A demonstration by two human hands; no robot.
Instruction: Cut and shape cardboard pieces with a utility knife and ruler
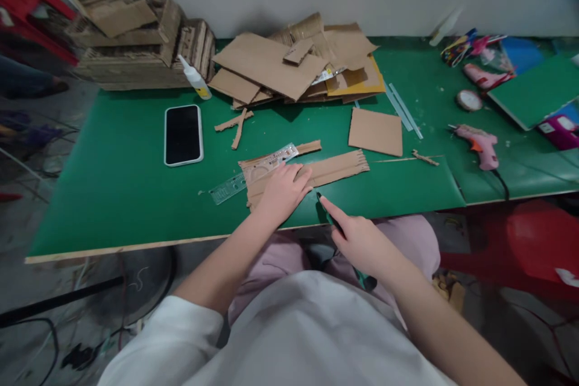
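My left hand [287,190] lies flat on a torn strip of corrugated cardboard [339,167], its fingers stretched out and pressing it to the green table. A clear plastic ruler [230,188] lies slantwise at the strip's left end, beside my fingers. My right hand [364,241] is closed around what looks like a utility knife [332,217] with a dark green and black handle, index finger laid along it. The knife's dark tip is over the table's front edge, just short of the strip and apart from it.
Behind lie a phone [183,134], cardboard scraps [239,126], a glue bottle [196,79], a cardboard pile [271,63] and stacked cardboard boxes [126,66]. A cardboard rectangle [375,131] lies to the right, with a pink glue gun [479,143] and its cable farther along.
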